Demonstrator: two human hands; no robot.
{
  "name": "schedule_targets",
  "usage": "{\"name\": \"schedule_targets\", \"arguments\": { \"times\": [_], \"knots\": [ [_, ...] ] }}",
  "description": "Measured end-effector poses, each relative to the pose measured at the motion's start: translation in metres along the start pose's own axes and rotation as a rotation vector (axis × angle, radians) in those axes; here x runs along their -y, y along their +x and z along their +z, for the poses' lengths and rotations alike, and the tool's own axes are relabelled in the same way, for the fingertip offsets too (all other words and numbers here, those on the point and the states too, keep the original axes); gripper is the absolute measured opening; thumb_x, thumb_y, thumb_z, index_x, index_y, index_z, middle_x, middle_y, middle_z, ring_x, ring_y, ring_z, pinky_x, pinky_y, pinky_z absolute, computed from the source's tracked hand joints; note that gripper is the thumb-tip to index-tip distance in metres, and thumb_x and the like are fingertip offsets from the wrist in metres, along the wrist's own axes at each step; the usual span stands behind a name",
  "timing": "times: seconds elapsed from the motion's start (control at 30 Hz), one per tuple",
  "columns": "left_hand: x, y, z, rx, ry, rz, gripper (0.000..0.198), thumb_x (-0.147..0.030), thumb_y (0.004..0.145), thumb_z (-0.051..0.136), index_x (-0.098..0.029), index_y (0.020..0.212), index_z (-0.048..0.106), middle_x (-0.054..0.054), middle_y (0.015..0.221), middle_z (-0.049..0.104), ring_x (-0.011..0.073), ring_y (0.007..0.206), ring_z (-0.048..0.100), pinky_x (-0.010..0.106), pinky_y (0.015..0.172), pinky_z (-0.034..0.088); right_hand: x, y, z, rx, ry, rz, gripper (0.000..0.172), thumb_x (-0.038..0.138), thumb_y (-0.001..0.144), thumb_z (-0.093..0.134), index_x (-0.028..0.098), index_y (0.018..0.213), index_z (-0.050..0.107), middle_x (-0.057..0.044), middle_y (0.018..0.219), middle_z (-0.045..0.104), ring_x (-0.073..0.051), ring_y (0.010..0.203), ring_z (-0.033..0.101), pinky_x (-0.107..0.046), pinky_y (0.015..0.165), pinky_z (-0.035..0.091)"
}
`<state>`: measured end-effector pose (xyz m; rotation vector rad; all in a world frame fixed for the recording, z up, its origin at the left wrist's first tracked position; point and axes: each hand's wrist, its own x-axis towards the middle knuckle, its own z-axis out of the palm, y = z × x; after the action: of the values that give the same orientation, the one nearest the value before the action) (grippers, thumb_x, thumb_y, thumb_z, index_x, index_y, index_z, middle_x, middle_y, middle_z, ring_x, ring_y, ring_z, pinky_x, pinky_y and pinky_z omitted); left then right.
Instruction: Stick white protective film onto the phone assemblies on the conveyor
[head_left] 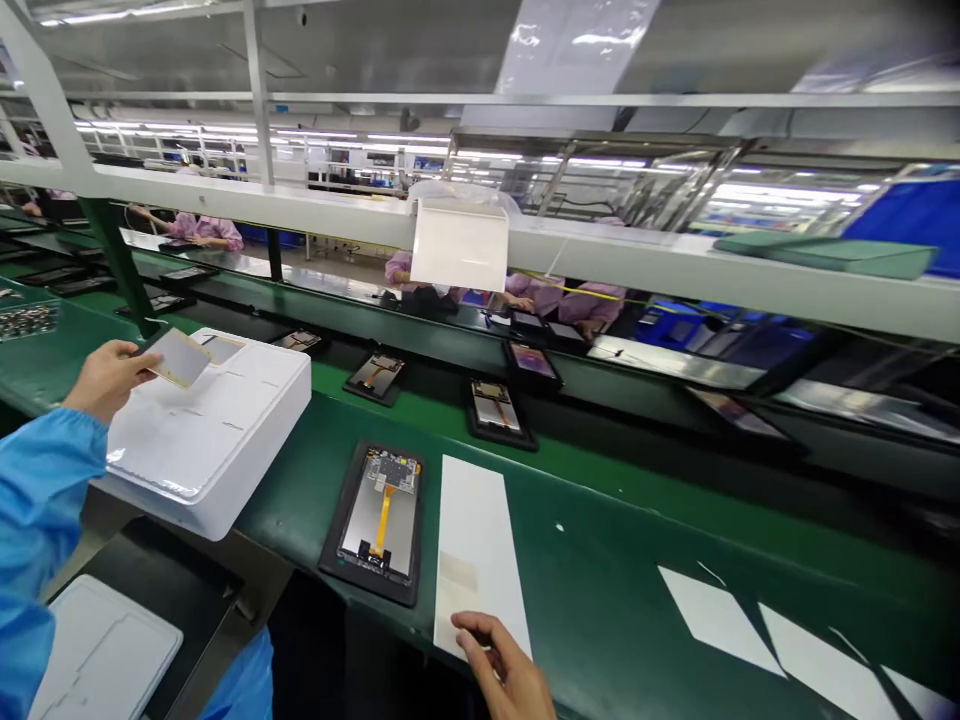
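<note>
Right grip [501, 663] open, fingers flat on white paper strip [480, 540] lying on green surface [600, 545]. Open tablet [373, 522] just beside, ribbon cable [384, 520] exposed, fragile. Left grip [109, 380] pinching thin card [180, 357] above white box [225, 440]; card seemingly light, flimsy, best held by edges.

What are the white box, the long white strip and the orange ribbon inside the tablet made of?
The box looks like white plastic or coated card; its smooth top shines. The strip seems to be matte paper or thin film, since it lies flat without shine. The ribbon looks like thin, bendy plastic, glossy orange, though it is too small to be sure.
</note>
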<state>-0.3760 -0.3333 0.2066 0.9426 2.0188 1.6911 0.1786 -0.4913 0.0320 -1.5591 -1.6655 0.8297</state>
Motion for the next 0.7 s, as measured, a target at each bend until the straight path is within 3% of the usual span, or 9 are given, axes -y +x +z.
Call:
{"name": "schedule_targets", "arguments": {
  "times": [0.03,0.1,0.2,0.27,0.37,0.47,0.57,0.7],
  "knots": [
    [0.001,-0.014,0.003,0.032,-0.105,0.023,0.016,-0.016,0.087,0.065,-0.009,0.097,0.055,-0.004,0.086,0.065,0.0085,0.086,0.063,0.031,0.089,0.050,0.004,0.000,0.003,-0.032,-0.005,-0.041,0.029,0.050,0.090,0.056,0.026,0.095,0.073,-0.006,0.096,0.076,-0.023,0.083,0.072,-0.028,0.073,0.059],
    [0.005,-0.056,0.018,0.134,-0.393,0.038,0.033,-0.013,0.078,0.070,-0.012,0.110,0.062,-0.002,0.093,0.071,0.0100,0.084,0.065,0.027,0.085,0.051,0.017,0.001,0.011,-0.110,-0.003,-0.161,0.025,0.043,0.093,0.054,0.025,0.097,0.071,-0.008,0.098,0.075,-0.024,0.088,0.072,-0.030,0.075,0.060],
    [0.020,-0.145,0.064,0.359,-0.628,-0.231,0.047,-0.019,0.066,0.077,-0.014,0.112,0.068,0.003,0.093,0.075,0.0148,0.077,0.067,0.023,0.068,0.054,0.042,0.004,0.025,-0.213,0.002,-0.386,0.017,0.030,0.097,0.052,0.026,0.104,0.067,-0.010,0.102,0.072,-0.025,0.093,0.070,-0.034,0.075,0.060],
    [0.033,-0.205,0.101,0.543,-0.702,-0.445,0.042,-0.020,0.069,0.075,-0.014,0.110,0.067,0.006,0.094,0.075,0.0177,0.078,0.069,0.027,0.069,0.057,0.056,0.005,0.030,-0.239,-0.045,-0.518,0.019,0.022,0.097,0.052,0.026,0.111,0.063,-0.011,0.108,0.069,-0.025,0.100,0.068,-0.036,0.080,0.060],
    [0.051,-0.271,0.143,0.679,-0.722,-0.642,0.034,-0.016,0.073,0.072,-0.016,0.106,0.064,0.006,0.091,0.074,0.0187,0.078,0.071,0.031,0.072,0.058,0.062,0.006,0.028,-0.234,-0.222,-0.623,0.030,0.015,0.095,0.052,0.024,0.123,0.058,-0.013,0.119,0.064,-0.026,0.111,0.062,-0.041,0.089,0.058],
    [0.063,-0.301,0.163,0.813,-0.672,-0.720,0.030,-0.014,0.074,0.073,-0.014,0.103,0.064,0.008,0.088,0.074,0.0186,0.076,0.071,0.031,0.073,0.057,0.049,0.003,0.017,-0.210,-0.414,-0.625,0.032,0.009,0.095,0.049,0.021,0.122,0.058,-0.014,0.115,0.063,-0.026,0.104,0.061,-0.040,0.083,0.057],
    [0.067,-0.310,0.171,0.920,-0.640,-0.739,0.032,-0.016,0.075,0.074,-0.013,0.106,0.064,0.010,0.095,0.074,0.0209,0.083,0.072,0.032,0.077,0.057,0.032,-0.002,0.006,-0.168,-0.556,-0.629,0.026,0.006,0.095,0.044,0.018,0.111,0.061,-0.013,0.102,0.065,-0.023,0.090,0.061,-0.037,0.075,0.055],
    [0.067,-0.318,0.177,0.968,-0.604,-0.752,0.029,-0.015,0.075,0.074,-0.013,0.102,0.065,0.011,0.095,0.074,0.0216,0.085,0.071,0.034,0.081,0.056,0.025,-0.007,0.001,-0.137,-0.705,-0.715,0.026,0.005,0.097,0.040,0.017,0.107,0.062,-0.012,0.094,0.066,-0.022,0.081,0.059,-0.036,0.070,0.052]
  ]
}}
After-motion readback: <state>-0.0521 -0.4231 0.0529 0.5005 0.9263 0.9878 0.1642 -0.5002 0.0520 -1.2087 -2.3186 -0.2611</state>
